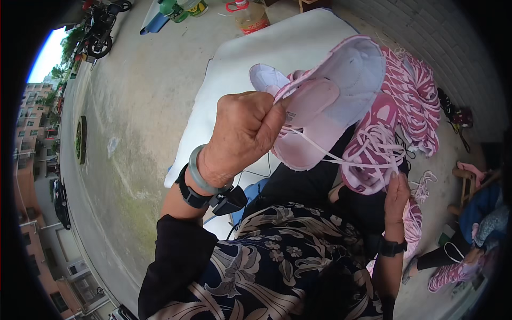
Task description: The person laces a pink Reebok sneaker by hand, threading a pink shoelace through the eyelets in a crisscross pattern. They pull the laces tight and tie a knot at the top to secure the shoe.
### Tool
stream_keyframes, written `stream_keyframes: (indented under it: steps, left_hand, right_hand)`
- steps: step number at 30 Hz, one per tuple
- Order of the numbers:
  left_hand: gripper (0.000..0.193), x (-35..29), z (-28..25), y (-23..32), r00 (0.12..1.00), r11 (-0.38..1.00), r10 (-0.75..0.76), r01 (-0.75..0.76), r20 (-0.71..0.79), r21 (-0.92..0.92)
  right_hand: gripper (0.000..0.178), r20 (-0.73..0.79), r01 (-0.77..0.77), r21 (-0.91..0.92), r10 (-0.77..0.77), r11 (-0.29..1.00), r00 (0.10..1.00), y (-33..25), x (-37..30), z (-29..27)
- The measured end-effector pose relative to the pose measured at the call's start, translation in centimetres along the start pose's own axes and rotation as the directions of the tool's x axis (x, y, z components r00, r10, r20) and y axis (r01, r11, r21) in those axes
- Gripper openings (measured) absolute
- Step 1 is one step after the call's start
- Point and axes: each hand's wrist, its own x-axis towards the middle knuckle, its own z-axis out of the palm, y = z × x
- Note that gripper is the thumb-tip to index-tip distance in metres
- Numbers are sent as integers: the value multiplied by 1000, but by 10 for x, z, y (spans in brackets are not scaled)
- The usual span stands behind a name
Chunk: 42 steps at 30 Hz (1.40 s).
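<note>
Near frame centre, the left hand (pixel 242 133) grips a white-lined shoe upper (pixel 352 69), while at right of centre the right hand (pixel 397 200) holds a laced pink shoe upper (pixel 358 173).

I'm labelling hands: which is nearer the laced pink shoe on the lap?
The right hand, at the near edge of the shoe; the left hand is well to its left, gripping a pale upper.

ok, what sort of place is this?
Probably an outdoor concrete yard doubling as an informal workspace: parked motorcycle and multi-storey buildings to the left, a heap of pink-and-white laced shoe uppers to the right.
</note>
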Motion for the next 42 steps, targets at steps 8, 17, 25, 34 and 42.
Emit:
stream_keyframes:
  steps: [8, 17, 25, 34, 42]
  left_hand:
    - [30, -1, 61, -20, 992, 993, -116, 117, -46, 22]
    - [42, -60, 75, -46, 779, 531, -385, 626, 495, -572]
    - [33, -61, 89, 6, 971, 920, -52, 137, 232, -367]
    - [33, -41, 160, 67, 687, 853, 475, -512, 550, -97]
    - [17, -41, 195, 68, 434, 761, 435, -645, 789, -65]
  right_hand:
    - [23, -50, 25, 50, -23, 998, 998, 0, 0, -2]
    - [27, 22, -137, 226, 135, 964, 991, -1, -4, 4]
    - [36, 103, -243, 318, 221, 917, 970, -12, -5, -1]
    - [29, 80, -201, 389, 184, 899, 980, 9, -11, -10]
    - [51, -99, 256, -228, -284, 939, 954, -63, -6, -18]
